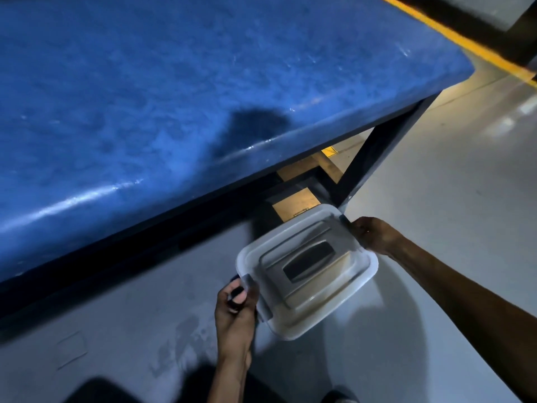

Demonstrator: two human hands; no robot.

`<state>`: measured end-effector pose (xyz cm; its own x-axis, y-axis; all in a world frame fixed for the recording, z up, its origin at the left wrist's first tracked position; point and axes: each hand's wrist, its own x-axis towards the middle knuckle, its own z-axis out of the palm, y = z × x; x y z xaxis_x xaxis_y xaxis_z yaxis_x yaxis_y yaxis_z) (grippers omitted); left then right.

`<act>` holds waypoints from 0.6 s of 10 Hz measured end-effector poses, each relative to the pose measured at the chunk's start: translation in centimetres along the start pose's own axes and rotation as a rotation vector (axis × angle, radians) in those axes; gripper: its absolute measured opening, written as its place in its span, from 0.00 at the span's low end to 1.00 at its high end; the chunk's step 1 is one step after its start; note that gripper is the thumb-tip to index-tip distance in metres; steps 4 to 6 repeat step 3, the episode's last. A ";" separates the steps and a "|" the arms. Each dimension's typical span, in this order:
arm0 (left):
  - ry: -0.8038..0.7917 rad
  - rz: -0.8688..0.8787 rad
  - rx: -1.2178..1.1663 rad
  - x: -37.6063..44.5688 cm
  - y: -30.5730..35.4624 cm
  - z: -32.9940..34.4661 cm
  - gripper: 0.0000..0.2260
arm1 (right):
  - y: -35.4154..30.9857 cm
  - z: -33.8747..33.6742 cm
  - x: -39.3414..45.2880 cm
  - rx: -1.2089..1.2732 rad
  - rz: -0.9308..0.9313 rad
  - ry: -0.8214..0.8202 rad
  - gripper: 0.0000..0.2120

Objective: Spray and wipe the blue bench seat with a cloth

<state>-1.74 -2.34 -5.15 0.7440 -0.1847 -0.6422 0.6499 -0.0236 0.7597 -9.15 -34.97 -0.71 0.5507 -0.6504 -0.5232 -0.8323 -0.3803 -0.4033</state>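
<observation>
Pretty dim spot, smooth grey floor (436,199) with a soft sheen. A yellow painted stripe (465,45) runs diagonally across that floor at the top right, dark band (453,21) right beside it.

One blue bench seat (162,91) fills the upper left, from nine o'clock up to one o'clock. One dark frame leg (374,158) shows beneath its right end, just right of centre. One plastic container (308,271) with a pale lid sits on the floor at five o'clock; the lid carries one dark handle (308,261) and two dark clips, one at each of two opposite sides. Two hands are in view: the left hand (235,309) at six o'clock, the right hand (373,235) at four o'clock. One yellow floor stripe (453,36) runs at one o'clock.
</observation>
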 end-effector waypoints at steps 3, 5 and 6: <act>-0.091 0.005 0.043 -1.6 2.2 -0.9 0.43 | -0.3 -2.0 -0.6 -0.114 0.061 -0.018 0.15; -0.091 0.005 0.043 -1.6 2.2 -0.9 0.43 | -0.3 -2.0 -0.6 -0.114 0.061 -0.018 0.15; -0.091 0.005 0.043 -1.6 2.2 -0.9 0.43 | -0.3 -2.0 -0.6 -0.114 0.061 -0.018 0.15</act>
